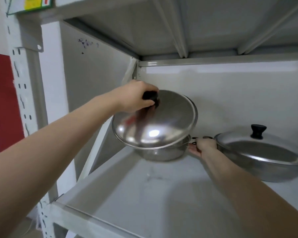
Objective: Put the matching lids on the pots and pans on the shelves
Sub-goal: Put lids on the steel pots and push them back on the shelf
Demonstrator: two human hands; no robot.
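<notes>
A domed steel lid with a black knob hangs tilted over a steel pot at the back left of the shelf, its near edge low on the pot's rim, its far edge raised. My left hand grips the knob. My right hand holds the pot's right side handle. To the right stands a wide steel pan with its own lid seated flat, black knob on top.
The white metal shelf board stretches toward me, with a slotted upright post at the left. Another shelf's underside hangs close above. The back wall stands right behind the pots.
</notes>
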